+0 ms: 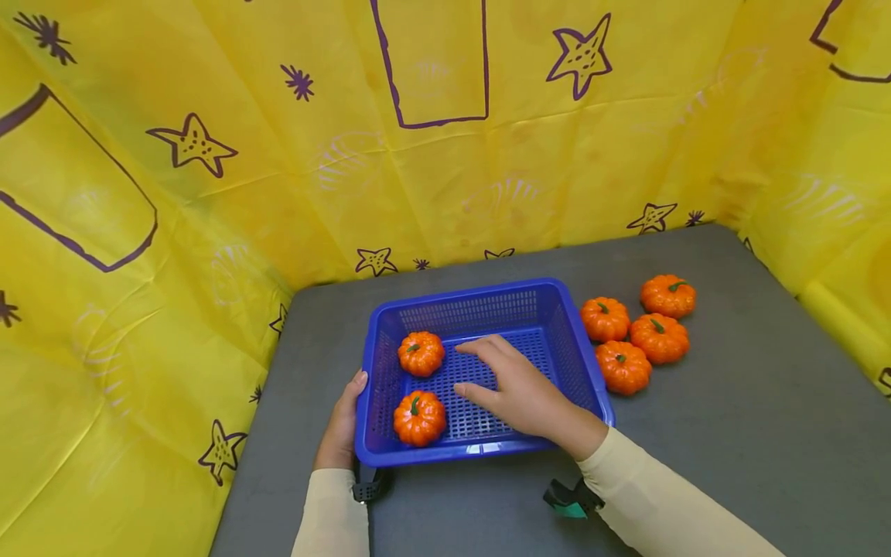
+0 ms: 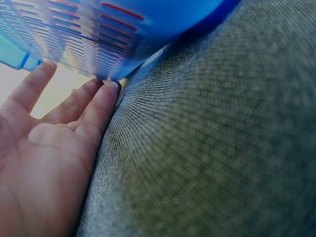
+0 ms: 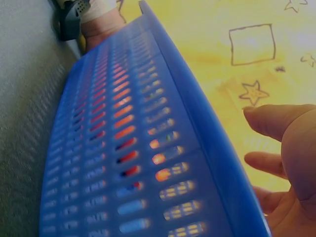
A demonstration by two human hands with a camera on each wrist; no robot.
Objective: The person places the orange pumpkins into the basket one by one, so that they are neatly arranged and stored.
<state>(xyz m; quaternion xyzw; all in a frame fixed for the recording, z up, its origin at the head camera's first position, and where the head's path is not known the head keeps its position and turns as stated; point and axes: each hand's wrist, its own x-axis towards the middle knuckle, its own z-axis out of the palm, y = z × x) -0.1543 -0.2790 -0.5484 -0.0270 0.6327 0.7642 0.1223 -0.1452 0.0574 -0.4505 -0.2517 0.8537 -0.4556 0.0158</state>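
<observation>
A blue plastic basket (image 1: 480,295) with slotted walls stands on the grey table. Inside, along its left part, sit two small orange pumpkins: a rear pumpkin (image 1: 421,354) and a front pumpkin (image 1: 420,418). My left hand (image 1: 341,425) rests against the basket's left side; in the left wrist view its fingers (image 2: 94,111) are extended and touch the slotted wall low down near the table. Over the basket's middle hovers my right hand (image 1: 518,387), thumb and fingers spread apart and holding nothing, just right of the two pumpkins.
Several more pumpkins (image 1: 658,338) lie grouped on the table (image 1: 759,402) beside the basket's right wall, the nearest close against it. A yellow cloth (image 1: 445,186) printed with starfish and shells hangs behind the table and on both sides.
</observation>
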